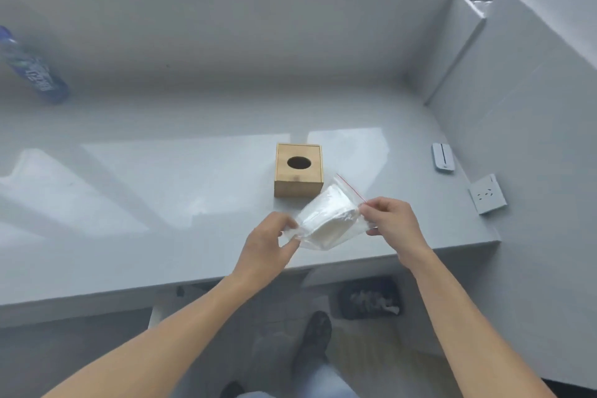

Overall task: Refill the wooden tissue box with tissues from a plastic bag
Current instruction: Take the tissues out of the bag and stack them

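Note:
A square wooden tissue box (298, 170) with an oval hole in its lid stands on the grey counter (161, 191). Just in front of it, above the counter, both hands hold a clear plastic zip bag (326, 220) with a red seal line, and white tissues show inside it. My left hand (269, 244) pinches the bag's lower left end. My right hand (389, 220) pinches its upper right end near the red seal. The box's hole looks dark, and I cannot tell what is inside.
A blue plastic bottle (32, 68) stands at the far left. On the right wall sit a white device (442, 157) and a wall socket (487, 193). The counter's front edge runs under my wrists; a dark bin (370, 297) stands on the floor below.

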